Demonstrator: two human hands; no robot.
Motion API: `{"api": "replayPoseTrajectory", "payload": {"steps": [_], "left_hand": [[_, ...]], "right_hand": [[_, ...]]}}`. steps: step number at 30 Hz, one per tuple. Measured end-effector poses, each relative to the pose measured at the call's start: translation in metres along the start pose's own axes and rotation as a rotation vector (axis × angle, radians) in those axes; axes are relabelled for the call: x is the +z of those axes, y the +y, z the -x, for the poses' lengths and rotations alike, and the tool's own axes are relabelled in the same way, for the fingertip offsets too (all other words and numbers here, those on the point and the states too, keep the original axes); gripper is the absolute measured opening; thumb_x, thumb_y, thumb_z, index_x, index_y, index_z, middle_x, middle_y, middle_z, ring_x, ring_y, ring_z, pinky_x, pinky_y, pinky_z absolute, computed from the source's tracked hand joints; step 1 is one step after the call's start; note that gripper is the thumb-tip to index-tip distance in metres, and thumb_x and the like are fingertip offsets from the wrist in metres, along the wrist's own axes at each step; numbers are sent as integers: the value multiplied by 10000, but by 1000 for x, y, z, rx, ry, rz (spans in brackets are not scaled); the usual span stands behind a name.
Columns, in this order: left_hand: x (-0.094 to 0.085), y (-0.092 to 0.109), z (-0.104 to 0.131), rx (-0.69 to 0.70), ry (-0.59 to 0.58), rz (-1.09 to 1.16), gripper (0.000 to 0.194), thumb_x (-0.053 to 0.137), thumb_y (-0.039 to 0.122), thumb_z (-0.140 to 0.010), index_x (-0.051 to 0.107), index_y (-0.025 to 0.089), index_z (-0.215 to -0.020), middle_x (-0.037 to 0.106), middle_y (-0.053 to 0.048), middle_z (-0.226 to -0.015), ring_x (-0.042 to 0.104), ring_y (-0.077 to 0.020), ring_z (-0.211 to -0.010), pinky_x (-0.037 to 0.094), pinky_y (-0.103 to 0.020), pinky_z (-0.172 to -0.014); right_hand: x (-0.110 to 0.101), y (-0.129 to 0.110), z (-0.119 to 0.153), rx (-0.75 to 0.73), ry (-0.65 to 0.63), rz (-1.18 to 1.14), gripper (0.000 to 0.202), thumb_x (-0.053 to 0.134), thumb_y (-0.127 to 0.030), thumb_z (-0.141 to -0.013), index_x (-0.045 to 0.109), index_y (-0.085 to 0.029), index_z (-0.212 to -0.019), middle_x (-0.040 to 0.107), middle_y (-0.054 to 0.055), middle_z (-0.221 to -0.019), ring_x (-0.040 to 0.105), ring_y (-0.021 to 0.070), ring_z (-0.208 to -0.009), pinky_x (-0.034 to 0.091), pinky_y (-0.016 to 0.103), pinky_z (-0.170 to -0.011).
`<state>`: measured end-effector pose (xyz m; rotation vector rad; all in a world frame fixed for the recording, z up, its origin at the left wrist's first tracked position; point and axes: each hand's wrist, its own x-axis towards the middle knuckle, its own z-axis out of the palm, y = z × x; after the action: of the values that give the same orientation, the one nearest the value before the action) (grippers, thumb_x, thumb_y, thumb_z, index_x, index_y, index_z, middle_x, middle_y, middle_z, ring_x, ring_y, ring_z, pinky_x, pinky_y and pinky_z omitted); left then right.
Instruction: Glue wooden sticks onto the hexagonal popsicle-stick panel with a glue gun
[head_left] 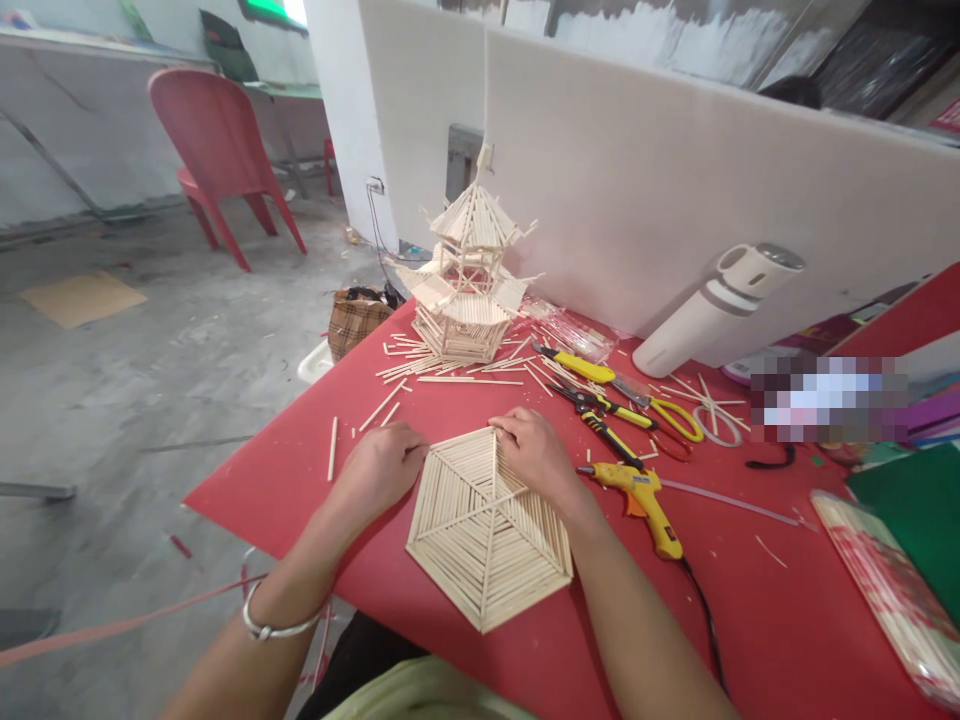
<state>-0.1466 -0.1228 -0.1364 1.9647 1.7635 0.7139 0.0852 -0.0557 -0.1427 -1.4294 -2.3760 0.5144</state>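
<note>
A flat hexagonal panel of thin wooden sticks [450, 530] lies on the red tabletop in front of me, its spokes meeting at the centre. My left hand [386, 462] is closed at its upper left corner, thumb and forefinger pinched on the edge. Over the upper right part of the panel reaches my right hand [534, 450], with thumb and forefinger pinching the top corner. Whether a small loose stick is between those fingers, I cannot tell. Behind the panel stands a tiered stick pagoda [472, 280], loose sticks [405, 362] strewn around its base.
Right of the panel lie a yellow glue gun [637, 495] with a black cord, pliers [611, 408], a yellow utility knife [577, 363] and scissors [667, 408]. A white bottle [712, 310] leans against the white partition [675, 180]. Packaged sticks [885, 590] lie far right.
</note>
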Motion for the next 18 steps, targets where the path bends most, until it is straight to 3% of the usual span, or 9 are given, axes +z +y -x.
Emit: {"api": "replayPoseTrajectory", "payload": {"steps": [5,8,11,14,16,18], "left_hand": [[-7,0,-3,9,24,-2,332,460,271,-871,742,165,-730,718,-82,-809,634,-200,-720,428,-291,-662],[-16,9,-5,-6,106,23,331,477,302,-857,728,173,-684,702,-62,-765,608,-182,-664,411,-279,-621],[-20,26,-8,-26,147,122,327,499,333,-842,705,178,-642,670,-41,-693,566,-161,-600,392,-267,-579],[-16,46,-14,-29,123,283,278,547,354,-804,724,184,-675,690,-40,-715,593,-172,-641,412,-261,-596],[-10,59,-20,-27,125,382,257,582,371,-770,740,183,-697,699,-43,-721,602,-178,-662,424,-262,-615],[-6,71,-26,-44,138,471,258,619,396,-734,748,174,-710,687,-40,-696,576,-169,-642,421,-261,-609]], "right_hand": [[-12,-9,5,4,60,28,404,524,-199,-948,607,-191,-1343,657,82,-1167,589,203,-1104,445,300,-960],[-30,-6,28,-9,110,89,399,491,-222,-965,596,-201,-1350,659,82,-1178,587,214,-1113,451,324,-958],[-51,15,68,84,141,132,336,465,-277,-980,655,-231,-1253,675,70,-1166,603,217,-1106,454,339,-950],[-70,46,99,329,197,190,318,447,-345,-979,684,-257,-1170,687,56,-1143,630,221,-1052,471,331,-878],[-79,64,99,425,166,260,349,407,-370,-987,677,-259,-1179,679,56,-1185,628,217,-1066,468,316,-865],[-85,78,83,452,106,362,393,385,-381,-990,627,-255,-1273,636,72,-1294,583,219,-1175,445,309,-923]]}}
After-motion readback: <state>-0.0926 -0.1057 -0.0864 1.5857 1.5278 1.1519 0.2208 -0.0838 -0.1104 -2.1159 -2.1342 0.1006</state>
